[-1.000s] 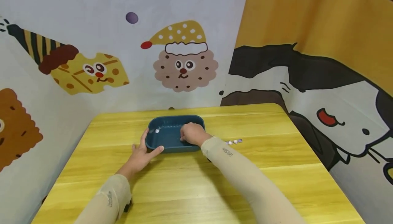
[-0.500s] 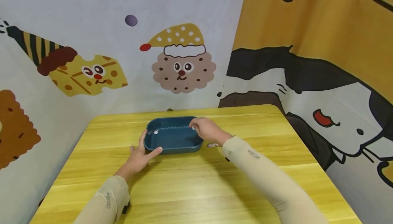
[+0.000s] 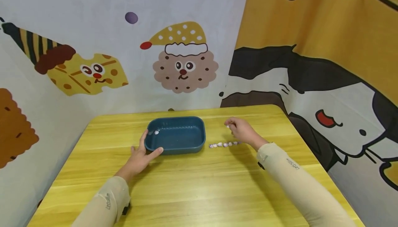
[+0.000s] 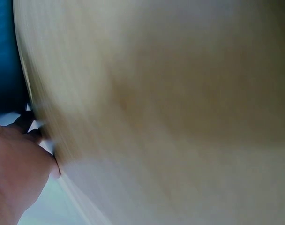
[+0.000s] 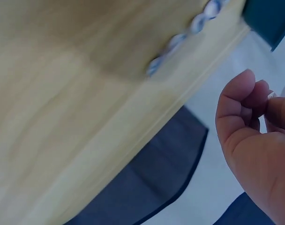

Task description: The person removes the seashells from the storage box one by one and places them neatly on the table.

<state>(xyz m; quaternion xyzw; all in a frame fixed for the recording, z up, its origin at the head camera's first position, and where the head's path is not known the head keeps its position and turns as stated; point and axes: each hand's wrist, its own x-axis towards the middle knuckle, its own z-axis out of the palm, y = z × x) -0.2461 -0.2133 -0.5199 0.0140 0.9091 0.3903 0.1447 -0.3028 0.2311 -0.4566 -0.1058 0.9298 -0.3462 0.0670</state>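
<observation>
A dark blue rectangular tray (image 3: pixel 178 150) sits on the wooden table. Against its left front corner rests my left hand (image 3: pixel 139 158), thumb at the near rim and fingers along the left wall, spread rather than curled. In the left wrist view the left hand (image 4: pixel 20 168) shows only partly. My right hand (image 3: pixel 244 130), raised over the table right of the tray, pinches a small white piece (image 3: pixel 228 126) between thumb and fingertips. Mostly hidden by those fingers, the piece barely shows in the right wrist view. Below this hand lies a row of small white-and-purple pieces (image 3: pixel 220 144).
One small white piece (image 3: pixel 156 132) lies inside the tray near its left end. The yellow wood-grain table (image 3: pixel 186 192) reaches back to a wall hung with cartoon-printed cloth (image 3: pixel 109 106). The row of pieces runs sideways just right of the tray.
My right hand has come up out of the tray with a small white piece and moved right, over the row. The left hand has stayed at the tray's corner.
</observation>
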